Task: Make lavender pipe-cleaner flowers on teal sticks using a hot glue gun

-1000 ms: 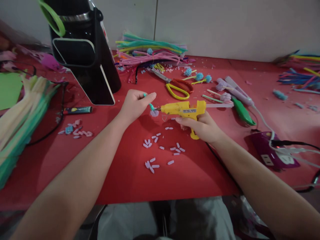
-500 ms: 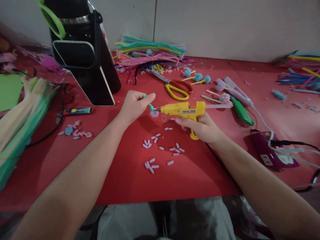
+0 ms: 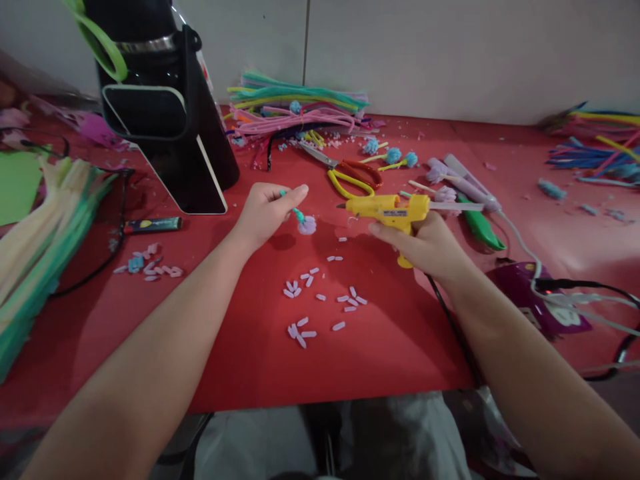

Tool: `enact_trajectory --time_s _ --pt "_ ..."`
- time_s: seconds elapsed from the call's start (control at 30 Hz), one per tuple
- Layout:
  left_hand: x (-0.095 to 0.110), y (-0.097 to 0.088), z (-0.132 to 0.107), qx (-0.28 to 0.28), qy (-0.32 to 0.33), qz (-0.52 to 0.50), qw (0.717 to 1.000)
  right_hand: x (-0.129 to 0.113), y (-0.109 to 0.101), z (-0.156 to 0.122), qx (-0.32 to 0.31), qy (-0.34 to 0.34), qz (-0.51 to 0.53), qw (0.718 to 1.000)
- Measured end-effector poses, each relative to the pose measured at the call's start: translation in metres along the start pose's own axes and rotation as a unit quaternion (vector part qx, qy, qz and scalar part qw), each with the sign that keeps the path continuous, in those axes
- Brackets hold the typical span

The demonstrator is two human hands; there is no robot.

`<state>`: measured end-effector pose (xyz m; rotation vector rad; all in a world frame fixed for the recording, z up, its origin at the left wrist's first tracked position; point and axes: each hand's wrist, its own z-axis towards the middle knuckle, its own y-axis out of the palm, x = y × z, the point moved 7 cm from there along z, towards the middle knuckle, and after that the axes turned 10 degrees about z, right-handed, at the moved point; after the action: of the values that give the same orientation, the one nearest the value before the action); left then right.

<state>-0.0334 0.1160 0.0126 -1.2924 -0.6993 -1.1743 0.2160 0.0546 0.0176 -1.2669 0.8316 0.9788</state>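
My left hand pinches the green stem of a small pipe-cleaner flower, whose fuzzy lilac head hangs down to the right of the fingers. In my right hand is a yellow hot glue gun, its nozzle pointing left and a clear glue stick out of its back. Nozzle and flower are apart. Below them, small lilac pipe-cleaner pieces lie in loose groups on the red table.
Scissors lie behind the hands, near blue-headed flowers and pipe-cleaner bundles. A tall black bottle in a holder stands left. To the right are a lilac corded tool, a green-handled tool and a purple power strip.
My right hand has drawn the glue gun away to the right, so its nozzle has left the flower. The flower head has turned slightly toward the right in my left hand.
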Motion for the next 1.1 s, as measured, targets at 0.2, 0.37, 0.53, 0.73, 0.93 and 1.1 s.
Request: enact_trajectory --time_s 0.2,0.37,0.53,0.73,0.93,1.1 --pt "0.002 0.001 0.000 -0.002 -0.001 0.009 1.000 0.003 -0.038 -0.002 0.050 0.019 -0.085 0.995" --pt "0.005 0.001 -0.001 0.005 0.009 0.022 1.000 0.009 -0.043 -0.012 -0.013 0.064 -0.185 0.981" --pt "0.007 0.001 0.000 0.010 0.017 0.024 1.000 0.015 -0.072 -0.030 -0.015 0.075 -0.292 0.953" --pt "0.007 0.002 -0.001 0.006 0.022 0.029 0.999 -0.004 -0.061 -0.071 -0.158 0.093 -0.236 0.954" --pt "0.007 0.002 -0.003 0.004 0.023 0.026 0.999 -0.045 0.036 -0.048 -0.355 -0.025 -0.146 0.923" --pt "0.007 0.003 -0.002 0.003 0.021 0.030 0.999 -0.054 0.075 -0.025 -0.380 -0.076 -0.101 0.916"
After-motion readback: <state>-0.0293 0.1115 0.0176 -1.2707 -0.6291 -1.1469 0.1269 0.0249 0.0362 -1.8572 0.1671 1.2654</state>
